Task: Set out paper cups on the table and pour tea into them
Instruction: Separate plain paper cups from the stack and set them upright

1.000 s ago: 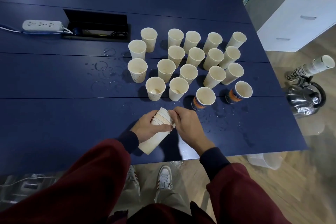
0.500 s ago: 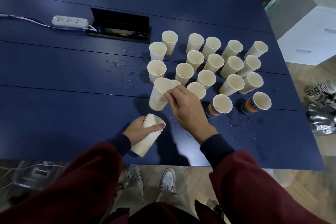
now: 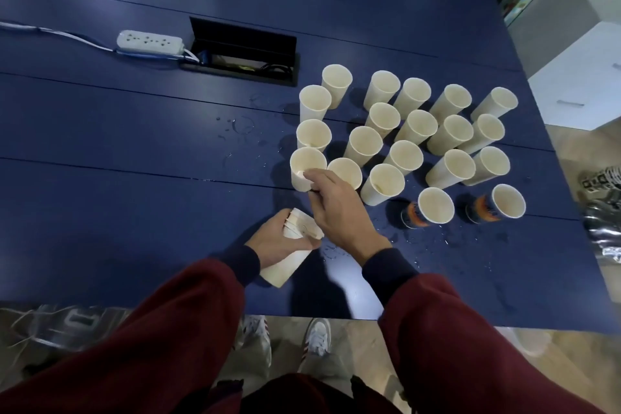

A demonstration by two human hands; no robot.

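— What is the right hand (image 3: 339,212) doing?

— It pinches a paper cup (image 3: 304,166) low on its wall, thumb on one side and curled fingers on the other. The cup is upright on the near side of the cable hatch (image 3: 242,44), just past the hatch's right end. I cannot tell whether its base is fully down on the table (image 3: 134,185).

— And the left hand (image 3: 275,242)?

— It is wrapped round a stack of cups (image 3: 285,267), fingers closed about the upper part. The stack tilts, rims pointing toward the hatch, and it is nearer the person than the pinched cup, straight out from the hatch's right end.

— Where are the other cups?

— The standing cups (image 3: 416,128) form a block that starts beside the hatch's right end and spreads away from it to the right and toward the person. The pinched cup is at the block's near-left corner, touching its neighbours. Two printed cups (image 3: 433,212) stand at the near edge, farthest from the hatch.

— Anything else by the hatch?

— A power strip (image 3: 150,42) lies just off its left end, and wet rings (image 3: 242,126) mark the table on its near side.
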